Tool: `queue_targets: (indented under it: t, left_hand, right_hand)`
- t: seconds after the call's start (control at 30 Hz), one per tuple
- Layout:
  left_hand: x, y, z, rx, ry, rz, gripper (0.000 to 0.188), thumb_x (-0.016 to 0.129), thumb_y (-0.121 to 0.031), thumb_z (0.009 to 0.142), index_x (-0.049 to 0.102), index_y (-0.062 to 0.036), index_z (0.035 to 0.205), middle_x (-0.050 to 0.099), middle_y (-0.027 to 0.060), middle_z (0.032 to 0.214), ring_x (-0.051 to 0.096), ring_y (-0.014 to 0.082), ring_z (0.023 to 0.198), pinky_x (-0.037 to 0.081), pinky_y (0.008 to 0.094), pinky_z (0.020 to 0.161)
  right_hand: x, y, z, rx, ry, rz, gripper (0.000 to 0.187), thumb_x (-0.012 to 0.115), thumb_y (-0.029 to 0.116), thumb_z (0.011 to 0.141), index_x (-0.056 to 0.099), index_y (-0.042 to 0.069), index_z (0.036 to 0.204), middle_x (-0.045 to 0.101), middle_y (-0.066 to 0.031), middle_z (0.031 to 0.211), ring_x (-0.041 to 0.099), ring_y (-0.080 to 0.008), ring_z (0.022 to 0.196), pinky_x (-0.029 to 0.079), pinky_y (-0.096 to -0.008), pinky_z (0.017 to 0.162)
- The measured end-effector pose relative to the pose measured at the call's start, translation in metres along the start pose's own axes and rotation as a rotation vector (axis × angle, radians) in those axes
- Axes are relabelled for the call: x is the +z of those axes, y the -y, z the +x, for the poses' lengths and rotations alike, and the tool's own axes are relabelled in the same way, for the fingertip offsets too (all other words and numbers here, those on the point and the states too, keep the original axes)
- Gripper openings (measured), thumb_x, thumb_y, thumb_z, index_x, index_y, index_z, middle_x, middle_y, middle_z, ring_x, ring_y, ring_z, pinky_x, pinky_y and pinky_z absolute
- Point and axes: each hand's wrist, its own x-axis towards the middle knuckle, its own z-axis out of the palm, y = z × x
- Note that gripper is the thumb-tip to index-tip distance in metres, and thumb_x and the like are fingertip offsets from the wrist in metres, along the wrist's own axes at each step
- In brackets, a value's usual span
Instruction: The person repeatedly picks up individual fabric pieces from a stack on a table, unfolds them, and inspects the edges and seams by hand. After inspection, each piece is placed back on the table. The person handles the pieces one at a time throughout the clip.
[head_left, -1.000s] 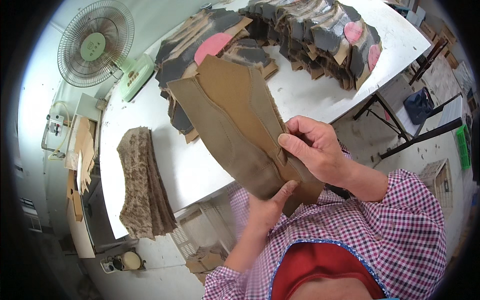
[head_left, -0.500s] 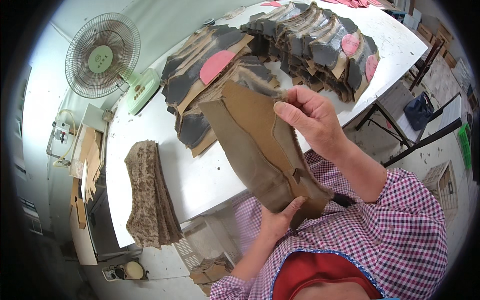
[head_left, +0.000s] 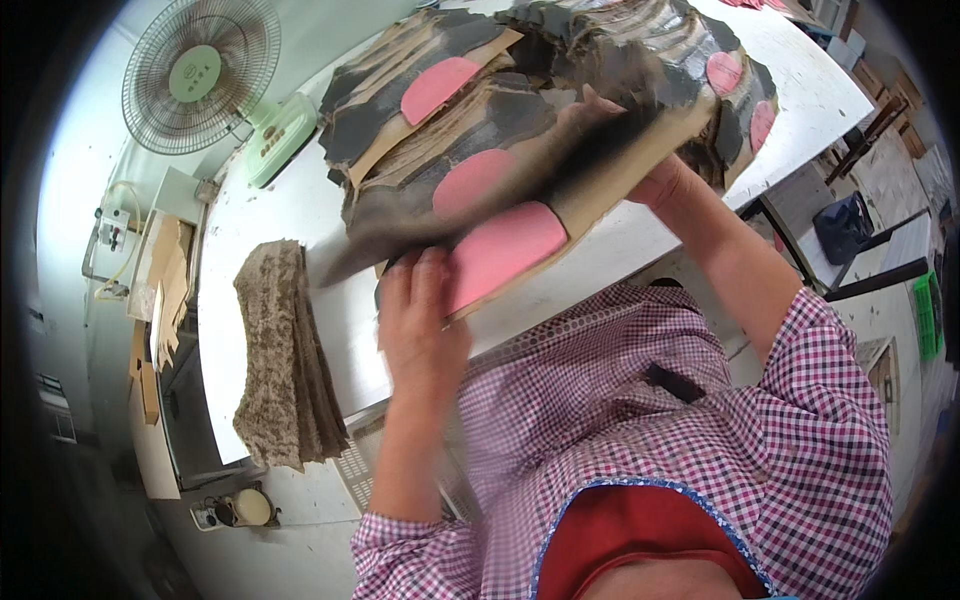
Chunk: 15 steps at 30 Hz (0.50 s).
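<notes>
A shoe-upper panel (head_left: 585, 190), dark and blurred along its upper part with a tan edge nearest the person, lay slantwise between the two hands, over the near side of the layered dark panels on the desk (head_left: 800, 115). A pink half-round patch (head_left: 510, 250) sat along that edge. The step in hand looked like placing or turning this panel at the pile; the next move seemed to call for level support at both ends and squaring its edge with those beneath.

The left hand (head_left: 425, 315) had its fingers close together and bent over the panel's left end; its thumb was hidden, so a pinch could not be told. The right hand (head_left: 658, 183) reached under the other end, fingertips showing past the far edge; its grip could not be told either.

Beyond lay a pile of overlapping panels (head_left: 370, 120) with more pink patches, and to its right a longer row (head_left: 640, 40), cut by the upper border. A brown fleece stack (head_left: 275, 350) stood apart on the left, near a pale green fan (head_left: 200, 75).

Motion blur smeared the panel's dark part, so whether it was one piece or two layers was unclear.
</notes>
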Motion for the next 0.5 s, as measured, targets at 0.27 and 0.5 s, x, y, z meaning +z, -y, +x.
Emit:
queue_targets:
  t: [0.27, 0.5]
  left_hand:
    - [0.050, -0.025, -0.044, -0.162, 0.723, -0.024, 0.054, 0.070, -0.045, 0.081, 0.067, -0.0006, 0.111, 0.062, 0.0223, 0.115, 0.058, 0.0389, 0.107, 0.045, 0.0450, 0.093]
    - [0.050, -0.016, -0.062, -0.164, 0.480, -0.291, 0.056, 0.056, -0.051, 0.091, 0.064, 0.0023, 0.108, 0.066, 0.0181, 0.102, 0.063, 0.0296, 0.093, 0.050, 0.0396, 0.082]
  right_hand:
    - [0.004, 0.001, -0.041, 0.447, -0.150, -1.856, 0.021, 0.067, 0.022, 0.085, 0.070, 0.001, 0.084, 0.069, -0.0101, 0.087, 0.063, -0.0258, 0.084, 0.046, -0.0346, 0.083]
    - [0.001, -0.081, -0.067, 0.057, 0.093, -2.186, 0.050, 0.054, 0.029, 0.095, 0.045, 0.004, 0.137, 0.046, -0.0131, 0.143, 0.040, -0.0280, 0.135, 0.026, -0.0412, 0.115]
